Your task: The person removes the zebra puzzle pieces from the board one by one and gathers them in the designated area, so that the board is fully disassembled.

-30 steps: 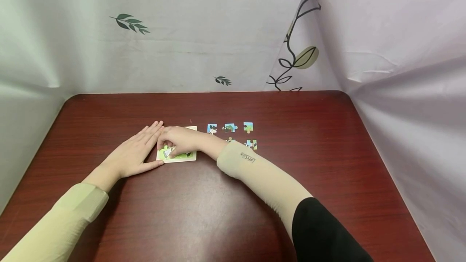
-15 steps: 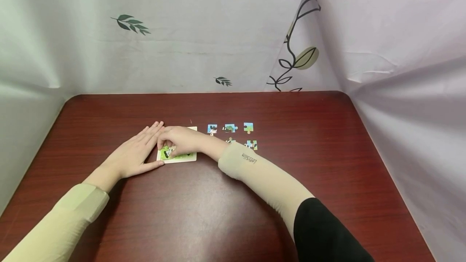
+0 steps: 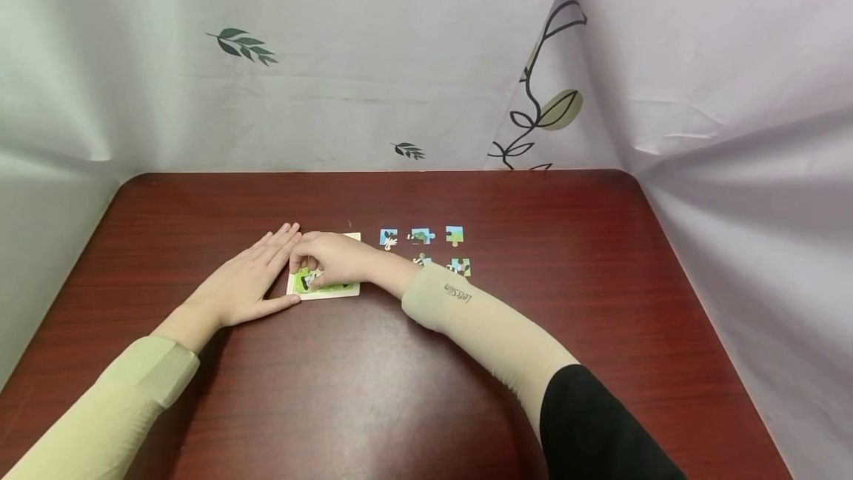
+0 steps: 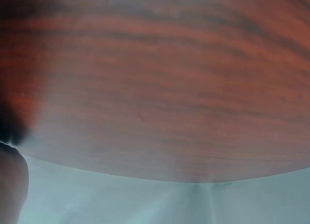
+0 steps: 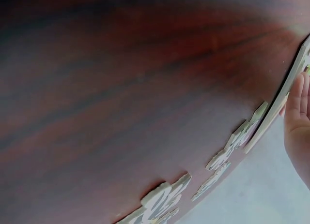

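In the head view a small puzzle board [image 3: 326,296] with a pale rim and a green picture lies left of the table's middle. My right hand [image 3: 333,256] reaches over it from the right and covers much of it. Its bent fingers and thumb pinch a green, white and black puzzle piece [image 3: 308,279] at the board's left part. My left hand [image 3: 249,280] lies flat on the table, fingers outstretched, with thumb and fingertips at the board's left edge. Part of the right hand [image 5: 298,132] shows beside the board's edge in the right wrist view.
Several loose puzzle pieces lie right of the board, among them a blue one [image 3: 389,237], one with a green patch [image 3: 421,235] and a blue-green one [image 3: 455,234]. My right forearm partly overlaps the nearer row. A pale curtain [image 3: 333,95] hangs behind the dark red table [image 3: 373,361].
Between my right fingers, the piece shows more black than a second ago, as if turned slightly. Both hands stay nearly in place; the right forearm shifts a little to the right.
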